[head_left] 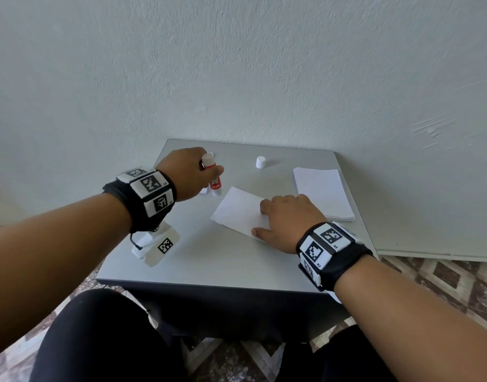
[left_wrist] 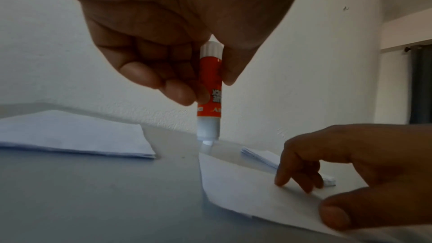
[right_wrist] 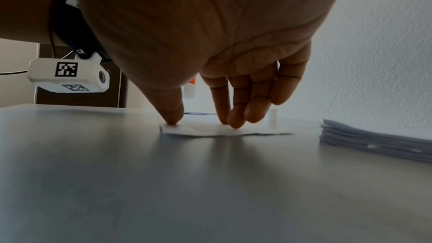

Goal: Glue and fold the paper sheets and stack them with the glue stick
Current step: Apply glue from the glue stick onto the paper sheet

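1. Nearest you, your right hand lies flat on the sheet, fingers straight, thumb and fingertips pressing its near corner to the desk; it grasps nothing. Hold that pressure, since a single sheet will likely drag or wrinkle once sticky glue pulls across it
2. The sheet lies at an angle in the middle of the desk, its far left corner just beside the glue tip. Judging by that, the step is laying glue on it, so start at that corner and stroke away from your pinning fingers, not toward them
3. Your left hand is curled round the glue stick, thumb and fingertips pinching the red barrel, open end down; the left wrist view shows the tip at the sheet's edge, touching or nearly so. Keep the stick upright and press lightly
4. Cover only the part that will fold over, and stay off the bare desk
5. To the right, the pile of sheets waits well apart; keep glue off it
6. Farthest back, the cap stands alone on the desk; leave it there until gluing ends
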